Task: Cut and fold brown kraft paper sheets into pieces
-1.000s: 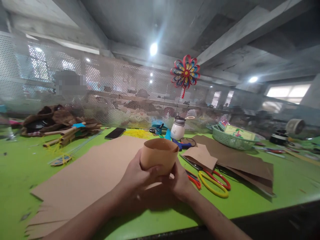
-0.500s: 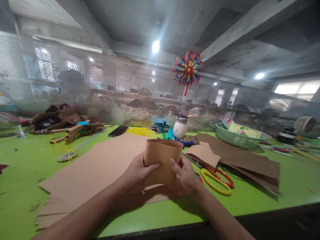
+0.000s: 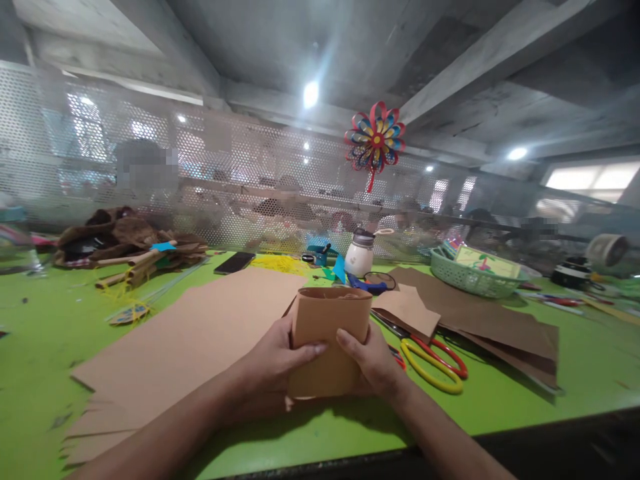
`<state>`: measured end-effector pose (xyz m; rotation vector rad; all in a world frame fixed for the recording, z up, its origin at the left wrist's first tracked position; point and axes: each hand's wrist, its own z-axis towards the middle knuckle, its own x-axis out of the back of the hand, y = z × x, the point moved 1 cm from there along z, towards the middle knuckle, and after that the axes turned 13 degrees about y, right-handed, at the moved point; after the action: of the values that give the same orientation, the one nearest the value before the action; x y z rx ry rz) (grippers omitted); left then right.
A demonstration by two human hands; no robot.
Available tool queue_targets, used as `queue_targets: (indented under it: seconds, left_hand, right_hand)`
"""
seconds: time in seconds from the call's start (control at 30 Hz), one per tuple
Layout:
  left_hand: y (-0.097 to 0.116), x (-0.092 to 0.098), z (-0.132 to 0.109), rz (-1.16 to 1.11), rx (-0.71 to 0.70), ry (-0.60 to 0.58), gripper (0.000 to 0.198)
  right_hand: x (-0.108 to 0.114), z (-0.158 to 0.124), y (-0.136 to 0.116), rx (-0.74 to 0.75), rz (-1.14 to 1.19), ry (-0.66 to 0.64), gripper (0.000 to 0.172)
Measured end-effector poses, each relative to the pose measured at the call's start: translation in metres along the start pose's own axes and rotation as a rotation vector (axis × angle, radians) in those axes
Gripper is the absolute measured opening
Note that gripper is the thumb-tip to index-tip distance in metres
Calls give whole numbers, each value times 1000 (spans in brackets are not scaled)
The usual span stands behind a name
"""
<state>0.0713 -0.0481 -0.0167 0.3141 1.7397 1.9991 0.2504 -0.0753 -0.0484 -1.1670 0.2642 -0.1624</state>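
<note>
A folded piece of brown paper [image 3: 330, 320] stands upright between my hands near the front edge of the table, its top showing a narrow opening. My left hand [image 3: 285, 353] grips its left side, thumb across the front and the other fingers behind, out of sight. On the right side my right hand [image 3: 373, 353] holds it the same way, thumb on the front face. Large light-brown sheets [image 3: 200, 340] lie to the left of the paper. Scissors [image 3: 433, 363] with red and yellow handles rest just right of my right hand, partly under a small brown piece [image 3: 410, 308].
Dark-brown sheets [image 3: 480, 313] lie at the right, with a green basket [image 3: 475, 279] behind them. A white bottle [image 3: 359, 257], a black phone [image 3: 235, 263] and yellow strands [image 3: 280, 265] stand or lie farther back. Rolled paper sticks [image 3: 140, 267] are at the back left.
The folded paper has come slightly lower and turned a little, and its lower edge now hides the gap seen beneath it before. Both hands keep hold, with thumbs slightly lower.
</note>
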Motion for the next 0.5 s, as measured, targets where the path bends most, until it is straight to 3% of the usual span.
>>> queue_targets:
  seconds: [0.33,0.5]
  left_hand:
    - [0,-10,-6,-129,135,-95,60]
    - [1,-4,0,-12,11,-4,50]
  right_hand:
    - [-7,-4,-16,24,-100,167,46]
    - [-8,-7,-15,53,-40,133,45]
